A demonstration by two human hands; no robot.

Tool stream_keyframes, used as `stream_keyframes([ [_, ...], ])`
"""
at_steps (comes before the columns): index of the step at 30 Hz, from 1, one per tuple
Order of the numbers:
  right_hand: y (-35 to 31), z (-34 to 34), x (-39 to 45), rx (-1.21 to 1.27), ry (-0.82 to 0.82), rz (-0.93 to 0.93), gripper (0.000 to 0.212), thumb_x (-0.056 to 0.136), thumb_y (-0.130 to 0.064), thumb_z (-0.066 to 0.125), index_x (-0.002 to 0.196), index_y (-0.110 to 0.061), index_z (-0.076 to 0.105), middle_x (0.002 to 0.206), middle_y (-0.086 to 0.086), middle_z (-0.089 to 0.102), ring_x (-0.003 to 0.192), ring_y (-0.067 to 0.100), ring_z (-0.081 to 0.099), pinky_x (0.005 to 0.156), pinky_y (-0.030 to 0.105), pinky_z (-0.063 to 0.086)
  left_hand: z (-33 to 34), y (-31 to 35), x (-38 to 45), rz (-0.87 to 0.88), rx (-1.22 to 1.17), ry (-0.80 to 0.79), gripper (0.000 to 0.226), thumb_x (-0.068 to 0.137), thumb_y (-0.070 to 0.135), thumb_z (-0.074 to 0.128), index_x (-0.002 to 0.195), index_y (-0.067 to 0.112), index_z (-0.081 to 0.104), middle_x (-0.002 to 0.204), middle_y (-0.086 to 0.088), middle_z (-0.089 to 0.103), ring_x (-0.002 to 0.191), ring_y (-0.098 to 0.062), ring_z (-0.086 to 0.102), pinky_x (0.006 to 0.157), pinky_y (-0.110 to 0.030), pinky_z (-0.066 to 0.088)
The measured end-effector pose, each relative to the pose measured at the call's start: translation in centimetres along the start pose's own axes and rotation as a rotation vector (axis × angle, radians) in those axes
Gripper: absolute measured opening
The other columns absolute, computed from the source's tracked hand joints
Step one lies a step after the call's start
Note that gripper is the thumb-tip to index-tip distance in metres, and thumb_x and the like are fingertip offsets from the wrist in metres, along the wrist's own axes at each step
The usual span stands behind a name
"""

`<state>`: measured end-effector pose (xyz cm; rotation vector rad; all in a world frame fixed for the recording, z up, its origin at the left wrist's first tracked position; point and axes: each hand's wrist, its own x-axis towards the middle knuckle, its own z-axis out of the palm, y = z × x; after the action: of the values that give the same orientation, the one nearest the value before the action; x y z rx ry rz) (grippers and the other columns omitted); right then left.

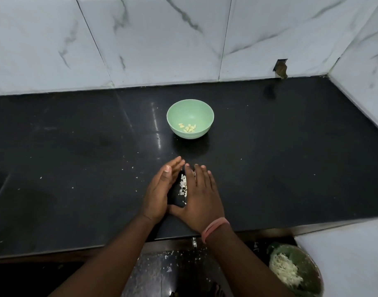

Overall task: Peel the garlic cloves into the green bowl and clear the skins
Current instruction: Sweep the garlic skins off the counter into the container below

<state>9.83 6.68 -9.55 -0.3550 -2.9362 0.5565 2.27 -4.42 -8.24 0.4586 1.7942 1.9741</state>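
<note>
Both forearms reach forward from the bottom edge, converging. The left hand (159, 189) stands on its edge, palm facing right, fingers (175, 166) straight and together. The right hand (200, 196) lies palm down, fingers slightly spread, a pink band (213, 229) around its wrist. The heels of both hands touch.

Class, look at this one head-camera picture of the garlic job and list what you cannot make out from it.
- Head view: the whole heap of skins, partly hidden by the right hand and left hand cupped around it.
- Head view: the exact count of peeled cloves in the green bowl, too small and clumped.
- Head view: the bin below the counter, cut off by the bottom edge.
</note>
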Motion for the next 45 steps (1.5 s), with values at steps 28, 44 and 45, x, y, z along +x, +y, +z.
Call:
stream_keyframes([
  [28,4.1,-6.8,1.0,0.907,0.507,0.699,0.044,0.099,-0.033,0.061,0.06,-0.016,0.047,0.056,0.004,0.042,0.051,0.011,0.038,0.056,0.032,0.031,1.2,-0.8,-0.3,0.188,0.437,0.178,0.046,0.099,0.041,0.041,0.13,0.017,0.065,0.133,0.007,0.064,0.128,-0.005,0.054,0.112,-0.028,0.04],
  [44,4.6,-0.4,-12.9,2.279,0.933,1.041,0.034,0.103,-0.042,0.048,0.083,-0.016,0.056,0.067,-0.001,0.057,0.06,0.012,0.054,0.051,0.019,0.048,5.3,-1.4,0.6,0.432,1.31,-0.525,0.077,0.102,0.061,0.006,0.159,0.011,0.022,0.168,-0.007,0.014,0.156,-0.018,0.008,0.127,-0.035,0.007],
  [45,4.5,0.4,-12.4,2.293,0.935,1.06,0.035,0.103,-0.041,0.049,0.082,-0.015,0.061,0.067,-0.001,0.06,0.059,0.011,0.057,0.051,0.018,0.05,5.9,-1.1,-0.7,0.461,1.235,-0.592,0.072,0.104,0.058,0.01,0.159,0.014,0.024,0.167,-0.003,0.017,0.155,-0.014,0.011,0.127,-0.034,0.009],
])
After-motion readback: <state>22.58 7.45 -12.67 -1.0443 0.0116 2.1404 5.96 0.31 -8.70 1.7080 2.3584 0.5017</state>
